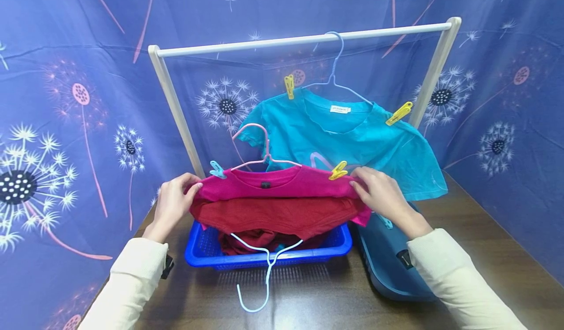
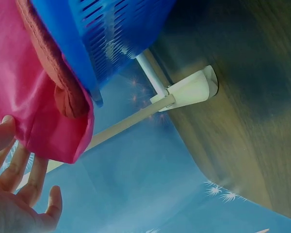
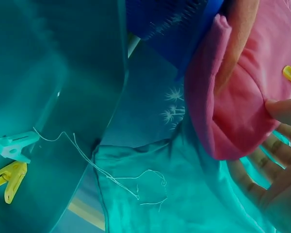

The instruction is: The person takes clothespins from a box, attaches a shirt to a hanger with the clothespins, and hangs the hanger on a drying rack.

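Observation:
My left hand (image 1: 174, 200) pinches one shoulder end of a pink shirt (image 1: 246, 189) between thumb and fingers. The opposite end is pinched by my right hand (image 1: 381, 190). The shirt spreads between them on a pink hanger (image 1: 267, 149), with a light-blue clothespin (image 1: 217, 169) at its left shoulder and a yellow clothespin (image 1: 338, 171) at its right. Overlapping its lower part is a red garment (image 1: 273, 212). A pale-blue hanger (image 1: 269, 266) extends from the red garment, hook toward me. Both wrist views show thumb and fingertips at the pink cloth (image 2: 39, 92).
A blue basket (image 1: 198, 259) with red clothing stands below the shirt. Behind, a turquoise shirt (image 1: 326, 134) hangs from a rack bar (image 1: 264, 43) by a blue hanger (image 1: 333, 70) with yellow clothespins. At right lies a dark teal tray (image 1: 387, 276) containing clothespins (image 3: 14, 145).

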The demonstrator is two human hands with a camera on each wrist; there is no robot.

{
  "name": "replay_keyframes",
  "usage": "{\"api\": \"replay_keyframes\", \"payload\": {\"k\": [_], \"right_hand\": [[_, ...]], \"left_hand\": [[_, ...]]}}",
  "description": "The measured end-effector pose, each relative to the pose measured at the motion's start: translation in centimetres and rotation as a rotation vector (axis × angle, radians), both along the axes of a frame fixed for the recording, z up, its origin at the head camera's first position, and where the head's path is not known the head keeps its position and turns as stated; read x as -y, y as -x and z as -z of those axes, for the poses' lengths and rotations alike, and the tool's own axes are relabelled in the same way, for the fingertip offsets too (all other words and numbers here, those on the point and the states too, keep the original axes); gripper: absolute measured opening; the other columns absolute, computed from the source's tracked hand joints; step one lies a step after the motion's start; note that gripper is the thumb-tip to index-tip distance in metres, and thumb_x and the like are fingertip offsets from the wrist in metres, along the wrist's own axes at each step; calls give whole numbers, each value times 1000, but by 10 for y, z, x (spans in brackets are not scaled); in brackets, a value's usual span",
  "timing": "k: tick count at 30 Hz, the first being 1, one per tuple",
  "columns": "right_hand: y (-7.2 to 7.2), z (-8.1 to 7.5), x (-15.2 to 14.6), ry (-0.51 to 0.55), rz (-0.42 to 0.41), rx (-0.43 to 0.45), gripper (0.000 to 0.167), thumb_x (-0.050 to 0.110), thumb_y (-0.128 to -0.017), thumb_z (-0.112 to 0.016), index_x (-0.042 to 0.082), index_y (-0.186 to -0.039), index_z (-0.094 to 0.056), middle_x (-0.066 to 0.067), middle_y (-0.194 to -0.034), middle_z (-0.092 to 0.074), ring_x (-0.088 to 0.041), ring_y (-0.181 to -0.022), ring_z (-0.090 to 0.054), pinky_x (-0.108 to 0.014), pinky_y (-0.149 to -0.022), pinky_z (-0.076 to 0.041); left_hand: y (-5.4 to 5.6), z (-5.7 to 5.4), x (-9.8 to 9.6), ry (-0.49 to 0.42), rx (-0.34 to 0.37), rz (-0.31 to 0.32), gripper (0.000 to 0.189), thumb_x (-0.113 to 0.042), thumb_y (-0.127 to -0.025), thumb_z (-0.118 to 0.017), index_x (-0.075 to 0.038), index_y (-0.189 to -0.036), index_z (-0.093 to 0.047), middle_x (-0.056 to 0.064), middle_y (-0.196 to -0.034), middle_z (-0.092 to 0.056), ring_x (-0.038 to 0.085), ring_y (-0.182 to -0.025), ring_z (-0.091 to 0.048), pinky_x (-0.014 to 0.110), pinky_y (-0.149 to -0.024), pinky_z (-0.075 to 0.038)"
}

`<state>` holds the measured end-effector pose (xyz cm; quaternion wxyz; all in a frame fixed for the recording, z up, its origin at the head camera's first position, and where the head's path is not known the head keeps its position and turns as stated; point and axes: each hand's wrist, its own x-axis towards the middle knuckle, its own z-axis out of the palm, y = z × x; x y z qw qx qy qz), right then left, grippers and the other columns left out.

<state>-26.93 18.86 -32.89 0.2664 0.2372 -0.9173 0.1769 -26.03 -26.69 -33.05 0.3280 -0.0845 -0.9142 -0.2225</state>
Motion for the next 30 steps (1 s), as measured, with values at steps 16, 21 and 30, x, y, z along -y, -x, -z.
{"api": "replay_keyframes", "payload": {"k": [16, 21, 30], "right_hand": [[-1, -21, -1, 52, 54, -52, 12, 15, -82, -66, 8, -91, -61, -7, -76, -64, -19, -61, -55, -29, -52, -42], [0, -30, -2, 54, 90, -67, 11, 15, -83, -65, 9, -90, -62, -7, -75, -64, -19, -60, -54, -29, -51, -39], [4, -46, -2, 74, 122, -103, 9, 16, -84, -64, 9, -89, -62, -7, -73, -62, -20, -58, -52, -31, -49, -36]], "left_hand": [[9, -31, -7, 41, -33, -1, 7, -15, -83, -65, -10, -87, -67, 8, -81, -70, 29, -65, -61, 45, -64, -40], [13, -43, -10, 46, -58, 3, 7, -16, -83, -65, -9, -86, -67, 8, -80, -70, 29, -66, -62, 45, -63, -40], [19, -66, -13, 45, -106, -5, 9, -18, -84, -65, -10, -87, -68, 8, -81, -71, 26, -64, -60, 43, -63, -39]]}}
